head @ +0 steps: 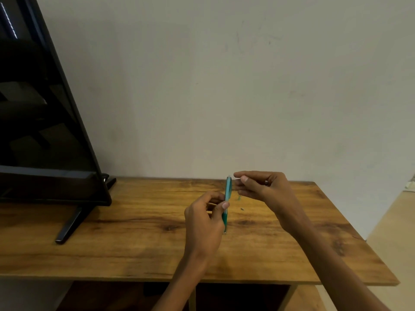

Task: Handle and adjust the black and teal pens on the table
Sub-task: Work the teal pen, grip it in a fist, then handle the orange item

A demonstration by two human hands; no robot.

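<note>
One teal pen (pixel 227 196) is all I can count from the head camera; I see no black pen from here. Two bare hands are up over the table (pixel 125 239), and I count one ring (pixel 266 182) on a finger of the right hand.

My left hand (pixel 205 223) has the pen pinched between the thumb and the curled fingers, gripping it around the middle of the barrel, with the rest of the hand closed loosely. My right hand (pixel 261 187) sits just beside the pen's upper end, fingers bent and thumb pressed toward the fingertips as if pinching something small; I cannot tell whether anything is actually in it, and it looks just clear of the pen rather than touching.

The pen is held above the wood, near the middle of the tabletop and closer to the far edge. Its long axis runs nearly upright in my view, with a slight lean: the writing tip points down and toward me, and the pale upper end points up and away toward the wall (pixel 224 86).

One small dark speck (pixel 242 208) lies on the wood just right of the pen, and a faint greenish mark (pixel 239 197) shows below my right fingers.

The surface is a brown wood-grain tabletop set against a plain pale wall. One black flat screen (pixel 45 108) stands at the left on a slim black foot (pixel 69 225). Pale flooring (pixel 395 232) shows past the right edge.
</note>
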